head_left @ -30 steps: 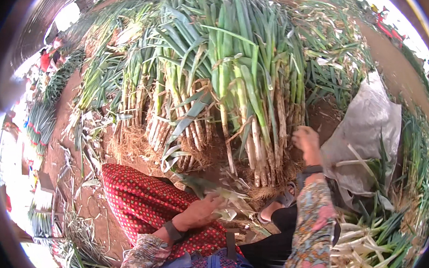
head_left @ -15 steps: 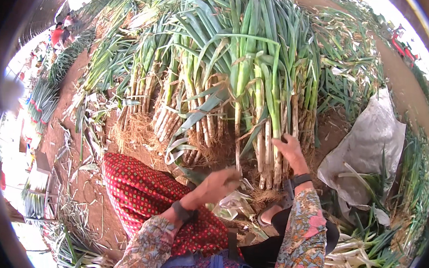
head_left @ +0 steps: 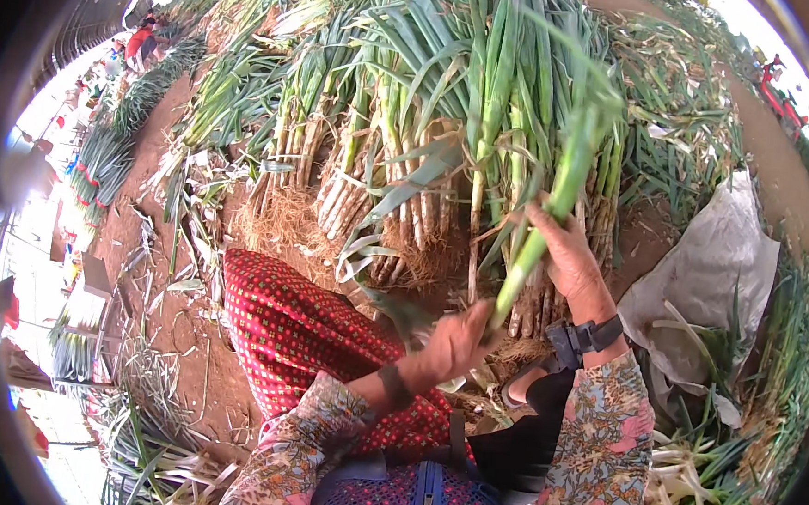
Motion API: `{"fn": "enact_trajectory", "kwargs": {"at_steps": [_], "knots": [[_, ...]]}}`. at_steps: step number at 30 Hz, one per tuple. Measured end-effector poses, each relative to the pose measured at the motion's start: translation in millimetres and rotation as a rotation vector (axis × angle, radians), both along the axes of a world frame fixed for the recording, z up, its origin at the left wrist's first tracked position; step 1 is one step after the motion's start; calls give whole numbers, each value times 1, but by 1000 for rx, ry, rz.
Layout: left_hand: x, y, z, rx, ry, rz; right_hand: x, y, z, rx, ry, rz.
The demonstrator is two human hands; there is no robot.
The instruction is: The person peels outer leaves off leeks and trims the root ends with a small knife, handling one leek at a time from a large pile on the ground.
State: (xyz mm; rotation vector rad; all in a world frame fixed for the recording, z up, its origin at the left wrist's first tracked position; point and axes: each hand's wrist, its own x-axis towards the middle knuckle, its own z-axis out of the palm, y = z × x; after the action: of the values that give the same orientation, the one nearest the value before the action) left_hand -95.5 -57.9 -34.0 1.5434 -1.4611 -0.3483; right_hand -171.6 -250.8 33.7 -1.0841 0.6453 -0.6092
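A single scallion stalk (head_left: 537,242) slants up and to the right in front of me, its green top smeared by motion. My left hand (head_left: 462,341) is wrapped round its lower end, hiding that end. Higher up, my right hand (head_left: 571,255) grips the same stalk, thumb and fingers round it. Just beyond my hands stands the big heap of scallions (head_left: 504,64), pale stems toward me and leaves lying away. Brownish roots (head_left: 421,277) fringe the bundles at their near ends.
A pale plastic sack (head_left: 700,261) lies on the right. Loose scallions (head_left: 701,484) lie at the lower right and more (head_left: 178,479) at the lower left. Scraps of leaf litter the brown soil (head_left: 199,351). Another person in red (head_left: 140,42) is far off at the upper left.
My right hand has lifted a scallion from the heap and tilted it toward me. My left hand has moved right and closed on its lower end. The view has shifted slightly.
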Motion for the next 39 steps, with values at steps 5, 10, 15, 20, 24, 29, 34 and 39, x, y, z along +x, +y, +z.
{"fn": "enact_trajectory", "kwargs": {"at_steps": [5,10,15,20,24,29,34,39], "knots": [[-2,10,7,374,420,-232,-10,14,14,128,-140,-195],[9,-16,51,269,1009,-475,-24,37,40,122,-308,-174],[-9,-33,53,186,976,-480,-43,38,37,156,-325,-223],[-19,-35,55,223,696,-362,-52,29,23,222,-265,-398],[-17,-33,61,198,554,-385,-55,32,19,141,-230,-353],[-10,-29,65,96,490,-420,-51,37,14,154,-225,-368],[-10,-23,57,102,519,-417,-47,39,14,174,-217,-377],[-16,-16,61,124,767,-378,-46,44,24,171,-192,-391]]}}
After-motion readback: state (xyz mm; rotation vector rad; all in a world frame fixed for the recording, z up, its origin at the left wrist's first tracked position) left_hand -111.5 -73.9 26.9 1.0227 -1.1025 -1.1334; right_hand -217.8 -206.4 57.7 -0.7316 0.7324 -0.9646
